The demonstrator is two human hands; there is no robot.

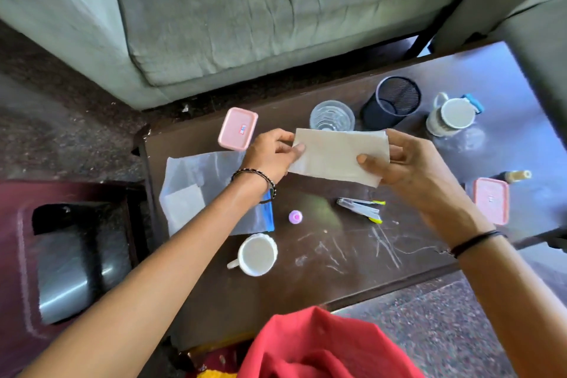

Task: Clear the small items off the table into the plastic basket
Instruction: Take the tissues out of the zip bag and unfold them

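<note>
1. Napkin [339,156], folded and pale, is held flat in the air above the desk [352,258], pinched at both of its short ends.
2. The left hand [271,156] grips the napkin's left end, thumb on top and fingers curled under; a beaded bracelet sits on that wrist.
3. The right hand [408,163] holds the napkin's right end the same way, thumb pressed on the upper face, fingers closed behind it; a dark band circles that wrist.
4. Below the napkin, toward the person, a small purple cap [295,217] lies on the desk, and just right of it a cluster of markers [362,209] with yellow tips.
5. Left of the napkin a clear zip bag [196,190] lies flat, partly under the left forearm, with a pale square piece inside it.
6. Beyond the napkin's left end stands a pink-lidded box [237,129]; a second pink-lidded box [491,200] sits right of the napkin, near the desk's edge.
7. Behind the napkin stand a clear glass [332,116], a black mesh pen cup [391,103] and a white mug [451,115], in a row from left to right.
8. Nearer the person than the purple cap stands a white cup [256,255], its handle pointing left.
9. No plastic basket can be made out for certain; a dark red stool [18,255] stands off the desk's left side.
</note>
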